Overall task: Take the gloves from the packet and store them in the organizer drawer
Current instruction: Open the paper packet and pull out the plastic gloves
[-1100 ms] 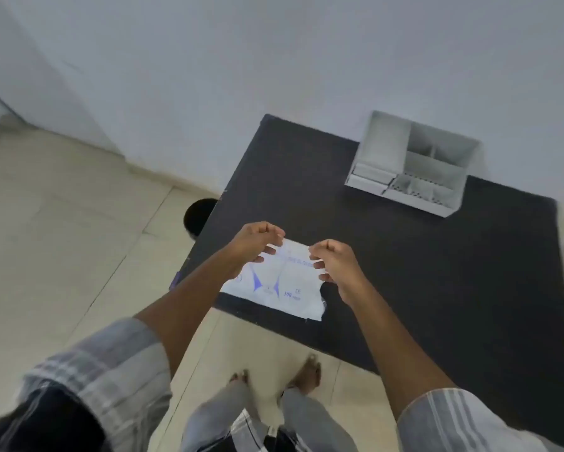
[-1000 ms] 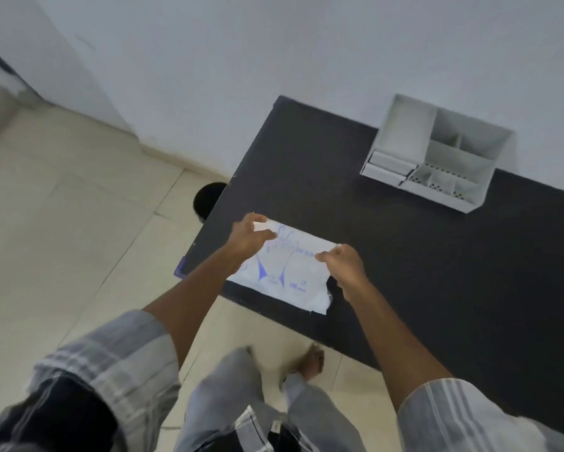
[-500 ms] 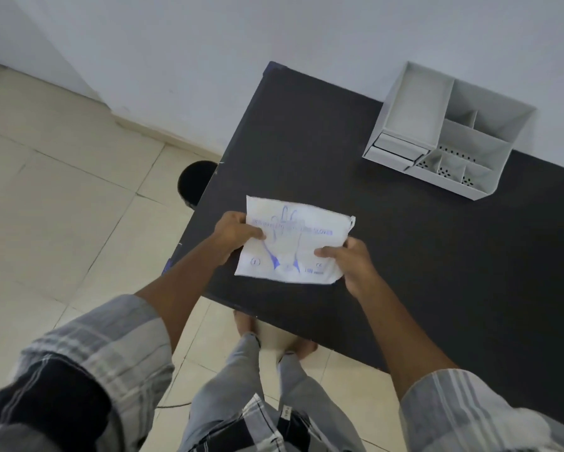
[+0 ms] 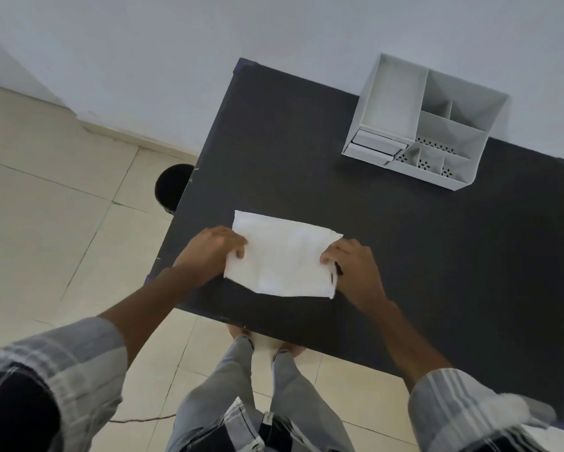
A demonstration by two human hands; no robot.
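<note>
A flat white glove packet [image 4: 282, 254] is held over the near left part of the black table [image 4: 437, 256], plain side up. My left hand [image 4: 213, 247] grips its left edge and my right hand [image 4: 354, 264] grips its right edge. No gloves show outside the packet. The white organizer [image 4: 424, 122] stands at the table's far right against the wall, with several open compartments on top and two small drawers [image 4: 373, 146] at its front left, both pushed in.
A dark round bin [image 4: 173, 187] stands on the tiled floor beside the table's left edge. The white wall runs behind the table. My legs and feet are below the table's near edge.
The packet has been turned over: its blue printed side faced up before, and the plain white side faces up now. Both hands kept hold of its edges. The view has shifted closer over the table.
</note>
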